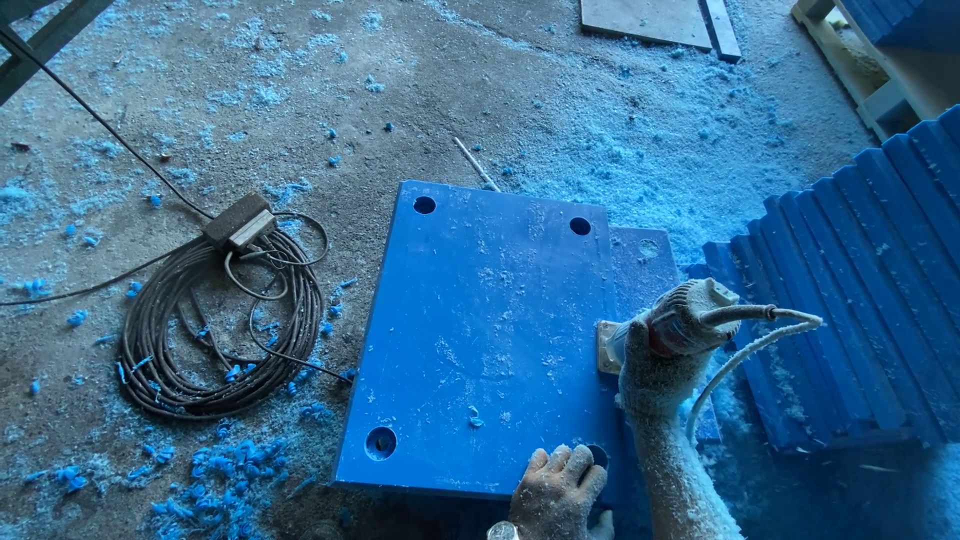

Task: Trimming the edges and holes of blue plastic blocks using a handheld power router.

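Observation:
A thick blue plastic plate (490, 320) with round holes near its corners lies flat on more blue plates. My right hand (655, 375), in a dust-covered white glove, grips a small electric router (670, 328) standing on the plate's right edge. Its cable loops off to the right. My left hand (557, 490), also gloved, presses flat on the plate's near right corner, next to a hole.
A coiled dark cable (215, 335) with a socket box (240, 222) lies on the floor to the left. Blue shavings (215, 490) and dust cover the concrete. A stack of ribbed blue panels (860, 290) stands to the right. Wooden boards (650, 20) lie at the back.

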